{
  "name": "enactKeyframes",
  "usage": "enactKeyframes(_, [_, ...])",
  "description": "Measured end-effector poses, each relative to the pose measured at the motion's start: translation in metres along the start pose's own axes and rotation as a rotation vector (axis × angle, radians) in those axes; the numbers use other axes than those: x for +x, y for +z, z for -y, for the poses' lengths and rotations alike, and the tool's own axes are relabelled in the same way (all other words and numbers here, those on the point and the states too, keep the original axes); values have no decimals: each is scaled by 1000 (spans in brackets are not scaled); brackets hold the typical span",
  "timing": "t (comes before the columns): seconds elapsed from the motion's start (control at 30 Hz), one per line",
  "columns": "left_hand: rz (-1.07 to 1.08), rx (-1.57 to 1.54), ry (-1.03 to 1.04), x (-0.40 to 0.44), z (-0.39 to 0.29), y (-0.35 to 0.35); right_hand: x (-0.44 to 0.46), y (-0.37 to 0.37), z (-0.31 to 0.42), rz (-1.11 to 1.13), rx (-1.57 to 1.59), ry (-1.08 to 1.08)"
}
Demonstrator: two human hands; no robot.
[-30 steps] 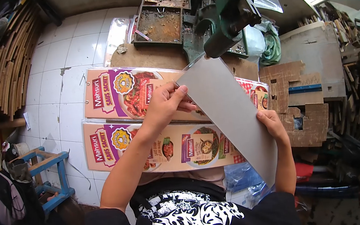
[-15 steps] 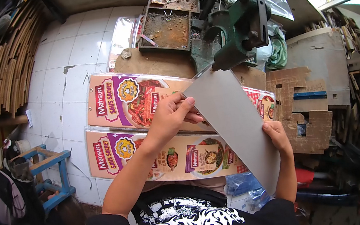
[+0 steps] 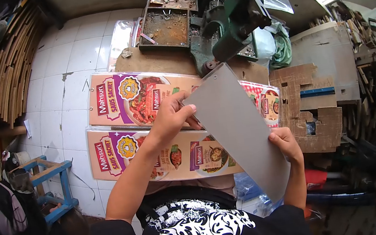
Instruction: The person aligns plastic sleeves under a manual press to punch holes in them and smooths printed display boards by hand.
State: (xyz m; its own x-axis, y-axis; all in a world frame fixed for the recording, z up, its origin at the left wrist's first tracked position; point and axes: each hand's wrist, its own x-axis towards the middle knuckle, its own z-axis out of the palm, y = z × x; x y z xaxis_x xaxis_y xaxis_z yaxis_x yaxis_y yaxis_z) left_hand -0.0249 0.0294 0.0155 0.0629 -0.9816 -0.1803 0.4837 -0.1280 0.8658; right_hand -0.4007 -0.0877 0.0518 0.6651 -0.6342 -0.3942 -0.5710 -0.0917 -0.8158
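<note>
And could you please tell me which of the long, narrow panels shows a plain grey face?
The grey panel, held between the left hand and right hand; the far printed panel and near printed panel both show colourful Mahsuri print.

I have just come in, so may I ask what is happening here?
A person holds a grey panel at a slant: the left grip is on its left edge, and the right grip is on its right edge, nearer the body. The panel's far end, which has a small round mark at one corner, is close to the green press; whether they touch is hard to tell. Printed boards lie in two rows under the panel.
</note>
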Motion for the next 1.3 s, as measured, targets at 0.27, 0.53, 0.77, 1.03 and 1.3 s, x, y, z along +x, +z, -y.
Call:
enactKeyframes(0.27, [101, 77, -22, 1, 4, 2, -12, -12, 6, -205, 323, 286])
enactKeyframes(0.53, [58, 232, -77, 2, 9, 6, 42, -10, 55, 67, 984, 46])
enactKeyframes(0.77, [21, 246, -43, 2, 7, 7, 76, 0, 72, 67, 910, 49])
enactKeyframes(1.03, [32, 212, -25, 3, 9, 6, 107, 5, 80, -57, 854, -22])
enactKeyframes(1.3, [54, 280, -56, 4, 14, 1, 161, 15, 115, -106, 558, -93])
